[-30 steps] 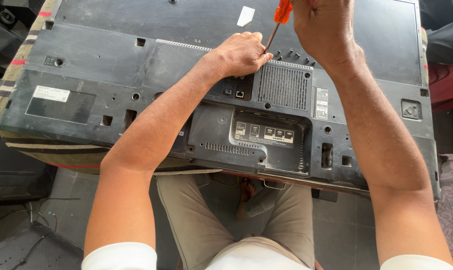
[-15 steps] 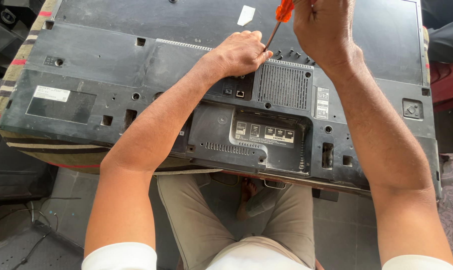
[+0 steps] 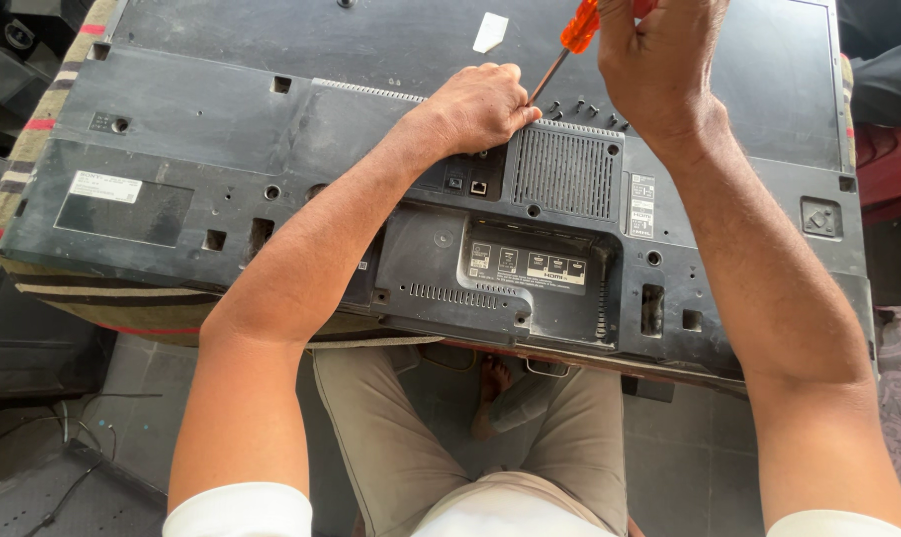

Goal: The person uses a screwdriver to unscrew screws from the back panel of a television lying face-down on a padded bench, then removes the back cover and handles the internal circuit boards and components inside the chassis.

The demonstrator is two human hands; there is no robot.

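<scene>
Little has shifted over the last second: the right hand [image 3: 659, 60] keeps its grip closed around the orange-handled screwdriver [image 3: 568, 45] at upper centre, its tip by the left hand [image 3: 480, 104] whose fingers pinch narrowly on the television back panel [image 3: 222, 129], so the screw work continues.

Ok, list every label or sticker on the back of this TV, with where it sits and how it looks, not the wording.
White rectangular label: far left of the back cover, above a dark recessed panel.
Narrow white upright label: right of the vent grille.
Dark port strip with white markings: centre recess, low down.
Small blank white sticker: upper panel, near the orange-handled screwdriver.
</scene>
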